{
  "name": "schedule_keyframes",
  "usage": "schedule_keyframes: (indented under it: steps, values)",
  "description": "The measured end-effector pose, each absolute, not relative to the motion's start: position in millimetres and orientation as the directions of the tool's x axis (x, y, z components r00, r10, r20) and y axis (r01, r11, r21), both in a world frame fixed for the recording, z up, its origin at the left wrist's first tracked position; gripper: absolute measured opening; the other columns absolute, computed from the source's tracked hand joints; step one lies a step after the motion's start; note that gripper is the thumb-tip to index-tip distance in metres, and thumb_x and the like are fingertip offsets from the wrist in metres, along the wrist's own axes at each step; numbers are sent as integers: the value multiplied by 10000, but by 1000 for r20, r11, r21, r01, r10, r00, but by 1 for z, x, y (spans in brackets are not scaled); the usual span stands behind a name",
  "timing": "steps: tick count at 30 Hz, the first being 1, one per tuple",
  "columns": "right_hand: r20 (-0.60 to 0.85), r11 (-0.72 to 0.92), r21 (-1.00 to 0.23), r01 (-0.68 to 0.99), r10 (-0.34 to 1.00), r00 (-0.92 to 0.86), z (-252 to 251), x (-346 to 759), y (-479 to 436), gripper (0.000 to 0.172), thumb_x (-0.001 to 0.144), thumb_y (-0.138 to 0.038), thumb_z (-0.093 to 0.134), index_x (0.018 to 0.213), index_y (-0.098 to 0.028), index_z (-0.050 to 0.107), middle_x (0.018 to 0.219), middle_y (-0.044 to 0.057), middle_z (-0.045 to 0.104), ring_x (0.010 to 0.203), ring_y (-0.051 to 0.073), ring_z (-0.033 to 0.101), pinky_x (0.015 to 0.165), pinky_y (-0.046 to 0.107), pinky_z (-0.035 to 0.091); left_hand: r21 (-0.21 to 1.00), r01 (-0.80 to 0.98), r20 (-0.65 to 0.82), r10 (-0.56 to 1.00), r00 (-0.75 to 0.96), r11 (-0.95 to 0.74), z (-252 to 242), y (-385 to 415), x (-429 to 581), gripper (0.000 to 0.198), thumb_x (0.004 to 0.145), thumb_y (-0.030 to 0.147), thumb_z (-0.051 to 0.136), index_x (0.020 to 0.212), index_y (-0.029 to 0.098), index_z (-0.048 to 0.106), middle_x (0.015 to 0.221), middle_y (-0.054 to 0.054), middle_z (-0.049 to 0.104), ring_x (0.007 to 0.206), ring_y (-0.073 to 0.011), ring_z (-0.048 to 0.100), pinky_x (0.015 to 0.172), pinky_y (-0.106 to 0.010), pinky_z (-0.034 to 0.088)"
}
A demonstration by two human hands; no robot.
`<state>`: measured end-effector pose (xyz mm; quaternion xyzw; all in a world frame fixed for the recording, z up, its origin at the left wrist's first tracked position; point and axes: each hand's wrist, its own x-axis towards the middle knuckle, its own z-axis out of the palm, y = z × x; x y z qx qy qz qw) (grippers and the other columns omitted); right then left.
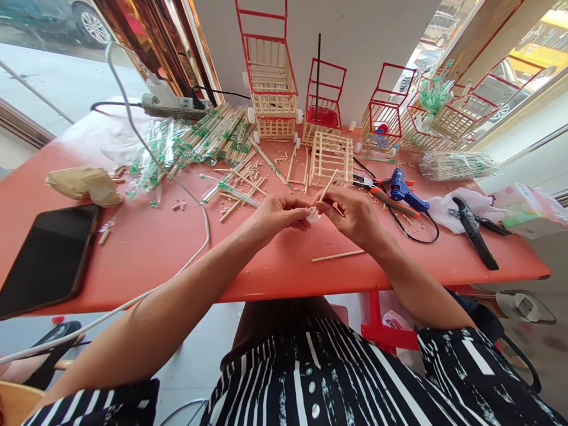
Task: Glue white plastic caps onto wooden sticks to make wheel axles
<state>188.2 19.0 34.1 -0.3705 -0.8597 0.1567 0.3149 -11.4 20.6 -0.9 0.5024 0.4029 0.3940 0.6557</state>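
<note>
Above the front part of the red table, my left hand (pixel 281 214) and my right hand (pixel 350 214) meet at the fingertips. A short wooden stick (pixel 329 184) slants up from my right hand, pinched between thumb and fingers. My left hand pinches a small whitish piece (pixel 313 214) at the stick's lower end; fingers partly hide it, and its kind is unclear. Just beyond the hands stands a small basket frame of glued wooden sticks (pixel 332 157). A loose stick (pixel 338 255) lies on the table nearer to me.
Wrapped chopsticks (pixel 226 133) and cut pieces lie back left. Finished miniature shopping carts (pixel 271 77) with red edges line the back. Right are a blue glue gun (pixel 402 188), orange-handled pliers (pixel 390 198) and a black-handled tool (pixel 474 234). A phone (pixel 48 254) and white cable (pixel 206 228) lie left.
</note>
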Motion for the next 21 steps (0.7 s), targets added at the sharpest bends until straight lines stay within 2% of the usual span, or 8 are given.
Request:
schedule_keyframes:
  steps: [21]
  values:
    - [446,697,-474,538,717,-536,35,187,19,222,1034,-299,544,865,-200,649,789,16,659,715,150,571,698,271,400,973,-114,-147,919,367,201,2,20,-12,411,635,405,905,892,103,796,698,-47,740,643,-136,692,658,-255,587]
